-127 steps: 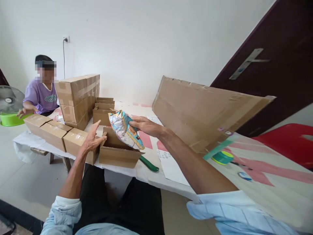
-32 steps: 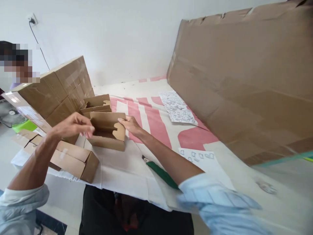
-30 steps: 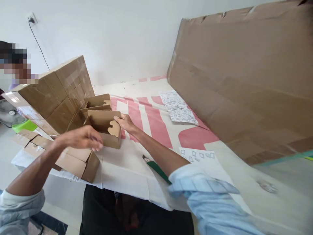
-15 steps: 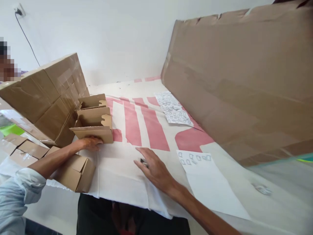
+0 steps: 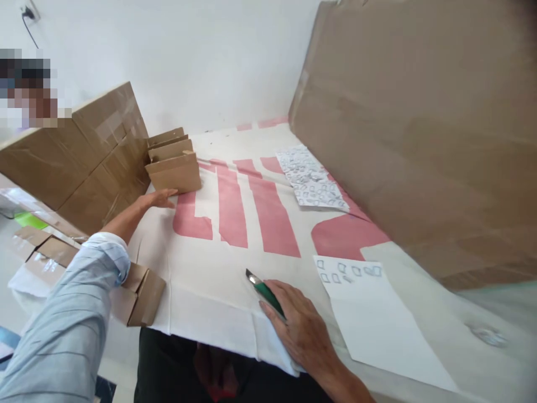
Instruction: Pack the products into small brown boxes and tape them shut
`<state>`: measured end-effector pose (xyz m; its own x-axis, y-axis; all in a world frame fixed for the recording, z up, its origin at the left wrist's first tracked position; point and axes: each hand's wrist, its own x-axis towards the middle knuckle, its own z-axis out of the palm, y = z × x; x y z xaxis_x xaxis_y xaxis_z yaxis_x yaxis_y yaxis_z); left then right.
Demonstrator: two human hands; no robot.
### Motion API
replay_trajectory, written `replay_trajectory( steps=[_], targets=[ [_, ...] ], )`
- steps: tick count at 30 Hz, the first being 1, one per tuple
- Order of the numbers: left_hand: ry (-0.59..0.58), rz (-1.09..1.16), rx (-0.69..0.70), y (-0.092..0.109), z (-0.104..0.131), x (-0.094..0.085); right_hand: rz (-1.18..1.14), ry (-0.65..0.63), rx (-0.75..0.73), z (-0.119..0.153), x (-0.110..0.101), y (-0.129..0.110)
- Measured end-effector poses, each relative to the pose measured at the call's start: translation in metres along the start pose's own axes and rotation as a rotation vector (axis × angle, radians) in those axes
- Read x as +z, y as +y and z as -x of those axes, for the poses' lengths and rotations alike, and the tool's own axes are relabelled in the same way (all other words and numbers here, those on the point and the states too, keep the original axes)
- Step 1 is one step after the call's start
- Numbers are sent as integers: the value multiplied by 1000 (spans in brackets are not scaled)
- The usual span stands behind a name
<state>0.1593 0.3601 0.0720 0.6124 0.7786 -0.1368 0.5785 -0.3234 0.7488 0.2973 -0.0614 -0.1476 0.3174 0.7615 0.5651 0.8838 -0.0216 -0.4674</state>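
Right hand at the green cutter, left hand at the open boxes
Right thumb and forefinger lie on either side of the cutter's handle, blade end showing beyond them, though whether they pinch it I cannot tell; the left fingers are stretched out, well left of the cutter and farther back, by the foot of the nearest open box, contact unclear; left of the cutter, on the bench with its white and red cover, are closed cartons along the near edge and, farther back, a taped carton stack; right of the cutter is a sparsely marked sheet, with a densely marked sheet farther back beside a big cardboard panel
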Motion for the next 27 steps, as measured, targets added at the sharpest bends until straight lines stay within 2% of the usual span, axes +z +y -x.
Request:
replay_trajectory(
  steps=[2, 4, 6, 7, 10, 13, 16, 18, 24, 25, 27],
  targets=[
    [-85, -77, -24, 15, 26, -21, 4, -4, -6, 1, -1, -1],
    [-192, -159, -17, 27, 67, -45, -2, -13, -10, 2, -3, -1],
    [-422, -406, 86, 33, 120, -66, 2, -13, -13, 5, -7, 0],
    [-540, -512, 96, 32, 147, -73, 12, -9, -18, 6, -10, 1],
    [-649, -779, 25, 14, 224, -80, 59, -7, -46, 13, -18, 4],
    [-587, -1006, 24, -18, 270, -74, 106, -27, -72, 22, -25, 7],
    [-437, -1077, 108, -41, 285, -64, 134, -53, -73, 28, -25, 10],
    [-376, -1033, 177, -46, 285, -51, 160, -74, -58, 29, -23, 12],
    [-201, -695, 425, -33, 281, 27, 249, -139, 25, 23, -19, 14],
    [-183, -621, 454, -34, 284, 34, 252, -154, 35, 22, -20, 14],
    [-138, -460, 471, -45, 293, 35, 255, -174, 56, 24, -24, 15]
  ],
)
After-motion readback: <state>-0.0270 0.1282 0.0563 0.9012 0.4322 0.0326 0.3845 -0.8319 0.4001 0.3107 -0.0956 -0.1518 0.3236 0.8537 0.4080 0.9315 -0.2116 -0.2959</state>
